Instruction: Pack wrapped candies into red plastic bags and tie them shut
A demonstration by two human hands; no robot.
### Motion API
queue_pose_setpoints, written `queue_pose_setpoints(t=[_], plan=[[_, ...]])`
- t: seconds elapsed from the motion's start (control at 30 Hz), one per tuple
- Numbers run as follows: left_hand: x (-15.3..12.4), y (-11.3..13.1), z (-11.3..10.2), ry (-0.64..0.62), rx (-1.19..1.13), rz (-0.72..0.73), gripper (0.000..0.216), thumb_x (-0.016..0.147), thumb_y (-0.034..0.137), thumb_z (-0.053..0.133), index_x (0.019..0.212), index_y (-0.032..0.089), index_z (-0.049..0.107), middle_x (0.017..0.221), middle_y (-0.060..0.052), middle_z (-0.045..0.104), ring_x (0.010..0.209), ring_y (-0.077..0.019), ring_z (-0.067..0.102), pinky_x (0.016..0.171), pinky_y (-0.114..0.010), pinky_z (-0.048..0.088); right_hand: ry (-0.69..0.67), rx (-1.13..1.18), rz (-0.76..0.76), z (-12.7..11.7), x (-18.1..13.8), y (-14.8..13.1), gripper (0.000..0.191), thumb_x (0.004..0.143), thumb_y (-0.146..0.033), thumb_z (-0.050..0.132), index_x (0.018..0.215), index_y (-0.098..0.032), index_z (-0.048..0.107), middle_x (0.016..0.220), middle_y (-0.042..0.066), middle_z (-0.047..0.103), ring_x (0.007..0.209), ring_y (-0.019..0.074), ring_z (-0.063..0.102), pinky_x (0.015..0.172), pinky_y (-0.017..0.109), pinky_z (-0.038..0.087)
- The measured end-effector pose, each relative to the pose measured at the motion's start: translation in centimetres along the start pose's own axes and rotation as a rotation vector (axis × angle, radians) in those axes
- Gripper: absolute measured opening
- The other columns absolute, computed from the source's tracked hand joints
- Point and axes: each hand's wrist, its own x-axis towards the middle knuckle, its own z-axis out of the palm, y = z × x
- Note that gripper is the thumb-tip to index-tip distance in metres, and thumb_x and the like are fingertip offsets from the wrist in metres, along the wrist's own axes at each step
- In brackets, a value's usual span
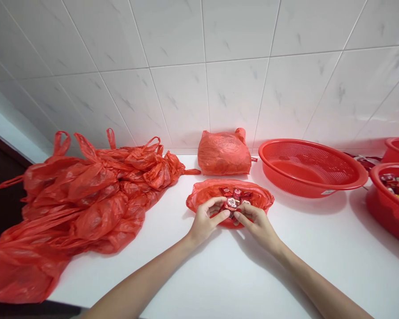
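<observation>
An open red plastic bag (199, 194) lies on the white counter (239, 270) in front of me, with several small wrapped sweets (234, 198) showing inside it. My left hand (206, 221) and my right hand (256, 221) meet at the bag's near rim, thumbs and fingers pinched on the plastic edge. Both forearms reach in from the bottom of the view.
A heap of tied red plastic bags (86, 195) covers the counter's left side. A filled red bag (223, 153) stands against the tiled wall. A red colander (310, 167) sits at right, with two more red baskets (390, 199) at the right edge, the nearer one holding sweets.
</observation>
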Motion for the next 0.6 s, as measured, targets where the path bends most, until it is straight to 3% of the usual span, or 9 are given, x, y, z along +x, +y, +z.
queue_pose_setpoints(t=[0.2,0.33,0.47,0.6], plan=[[0.3,0.6,-0.2,-0.048,-0.176,-0.133,0.026,0.071,0.037,0.085,0.081,0.015,0.076,0.082,-0.005,0.076,0.080,-0.0189,0.069,0.084,-0.032,0.053,-0.046,-0.010,-0.037,0.0,-0.2,-0.4,0.038,0.092,-0.054,0.060,0.076,-0.019,0.063,0.073,0.003,0.063,0.072,0.0187,0.056,0.070,0.031,0.044],[0.1,1.2,-0.1,-0.064,-0.329,-0.238,0.027,0.067,0.036,0.088,0.074,0.013,0.076,0.078,-0.006,0.075,0.076,-0.0172,0.067,0.081,-0.029,0.052,-0.061,0.047,-0.060,0.1,-0.2,-0.5,0.040,0.092,-0.055,0.061,0.077,-0.019,0.064,0.073,0.002,0.062,0.073,0.0178,0.055,0.070,0.030,0.044],[0.1,1.4,0.0,-0.003,-0.465,-0.332,0.033,0.062,0.039,0.091,0.068,0.013,0.073,0.074,-0.004,0.072,0.073,-0.0151,0.064,0.075,-0.027,0.053,-0.086,0.160,-0.021,0.2,-0.2,-0.6,0.040,0.090,-0.056,0.065,0.078,-0.018,0.064,0.074,0.002,0.062,0.071,0.0170,0.057,0.068,0.030,0.046],[0.2,1.1,-0.2,0.011,-0.473,-0.361,0.036,0.063,0.042,0.091,0.069,0.012,0.073,0.077,-0.006,0.074,0.073,-0.0161,0.065,0.073,-0.028,0.055,-0.094,0.235,0.043,0.3,-0.3,-0.8,0.042,0.087,-0.059,0.067,0.078,-0.018,0.063,0.069,0.000,0.061,0.063,0.0157,0.059,0.068,0.031,0.049]])
